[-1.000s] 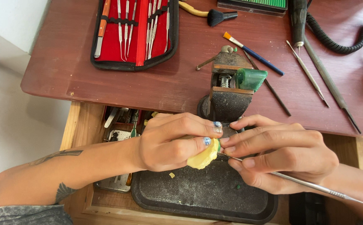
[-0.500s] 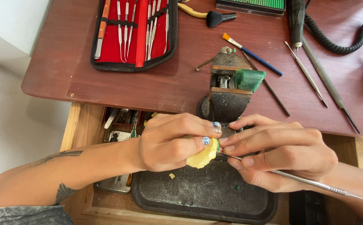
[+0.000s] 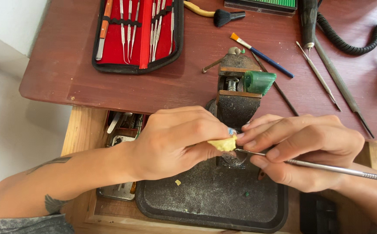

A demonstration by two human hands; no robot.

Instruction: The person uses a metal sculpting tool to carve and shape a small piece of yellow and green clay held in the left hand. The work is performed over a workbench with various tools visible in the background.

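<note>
Pointing left, crosswise: metal pick (image 3: pixel 327 167), tip at yellow piece (image 3: pixel 223 144).

Grey sleeve, tattooed left forearm (image 3: pixel 52 193)

The left hand (image 3: pixel 175 141) comes in from the lower left, its forearm bare and tattooed, knuckles up, fingers curled with thumb and fingertips pinched in a tight grip. The right hand (image 3: pixel 303 149) enters from the right, fingers bent and stacked, thumb beneath, in a pen-like grip. The fingertips of both hands nearly meet.
</note>
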